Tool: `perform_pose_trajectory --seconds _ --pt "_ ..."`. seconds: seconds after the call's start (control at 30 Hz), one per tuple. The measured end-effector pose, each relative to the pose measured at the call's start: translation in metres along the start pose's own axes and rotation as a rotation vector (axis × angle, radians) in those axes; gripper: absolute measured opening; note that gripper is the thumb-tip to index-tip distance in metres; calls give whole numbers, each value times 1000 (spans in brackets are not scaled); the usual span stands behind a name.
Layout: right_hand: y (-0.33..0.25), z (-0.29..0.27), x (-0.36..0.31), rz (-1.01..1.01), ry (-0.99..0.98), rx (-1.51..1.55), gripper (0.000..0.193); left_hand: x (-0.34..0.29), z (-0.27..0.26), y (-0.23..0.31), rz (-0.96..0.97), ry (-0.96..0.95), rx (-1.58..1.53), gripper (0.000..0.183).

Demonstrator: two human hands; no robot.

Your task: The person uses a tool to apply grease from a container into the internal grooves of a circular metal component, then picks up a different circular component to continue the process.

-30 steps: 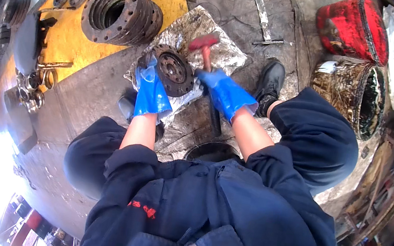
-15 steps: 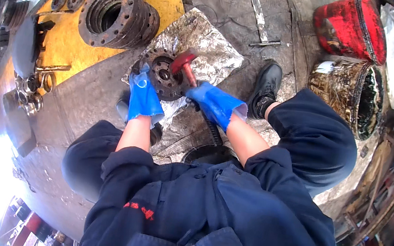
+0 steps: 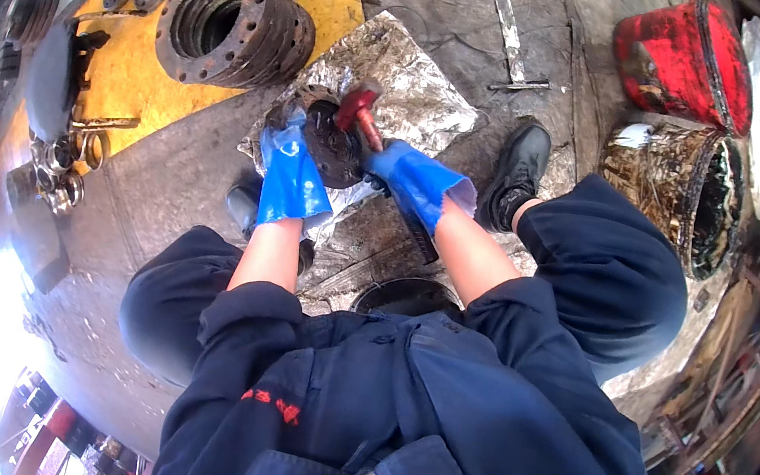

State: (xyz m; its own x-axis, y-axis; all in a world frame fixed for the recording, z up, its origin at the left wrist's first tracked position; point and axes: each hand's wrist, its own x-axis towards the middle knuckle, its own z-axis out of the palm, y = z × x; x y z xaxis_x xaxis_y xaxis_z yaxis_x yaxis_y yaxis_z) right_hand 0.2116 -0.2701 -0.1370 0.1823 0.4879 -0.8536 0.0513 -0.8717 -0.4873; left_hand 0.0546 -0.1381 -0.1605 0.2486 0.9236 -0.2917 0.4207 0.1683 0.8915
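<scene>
Red hammer (image 3: 364,117) has its head over the upper right of the round metal disc (image 3: 330,155), my right hand (image 3: 388,159) wrapped round the handle just right of the disc. Left hand (image 3: 286,135) is at the disc's left edge; can't tell if it's pinching. A stray swing could clip it, or an off-centre hit skid the disc across the crinkled sheet (image 3: 430,104) under it.

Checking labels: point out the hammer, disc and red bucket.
Hammer (image 3: 356,108): head view, on its red head.
Disc (image 3: 332,146): head view, on its dark face.
Red bucket (image 3: 661,52): head view, on its outer wall.
</scene>
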Motion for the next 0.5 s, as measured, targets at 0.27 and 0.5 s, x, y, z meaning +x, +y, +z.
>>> perform_pose_trajectory --seconds 0.27,0.5 --pt "46 -30 9 -37 187 731 39 -2 3 5 -22 7 -9 48" --pt "43 -39 29 196 687 -310 59 5 4 8 -60 4 -22 48"
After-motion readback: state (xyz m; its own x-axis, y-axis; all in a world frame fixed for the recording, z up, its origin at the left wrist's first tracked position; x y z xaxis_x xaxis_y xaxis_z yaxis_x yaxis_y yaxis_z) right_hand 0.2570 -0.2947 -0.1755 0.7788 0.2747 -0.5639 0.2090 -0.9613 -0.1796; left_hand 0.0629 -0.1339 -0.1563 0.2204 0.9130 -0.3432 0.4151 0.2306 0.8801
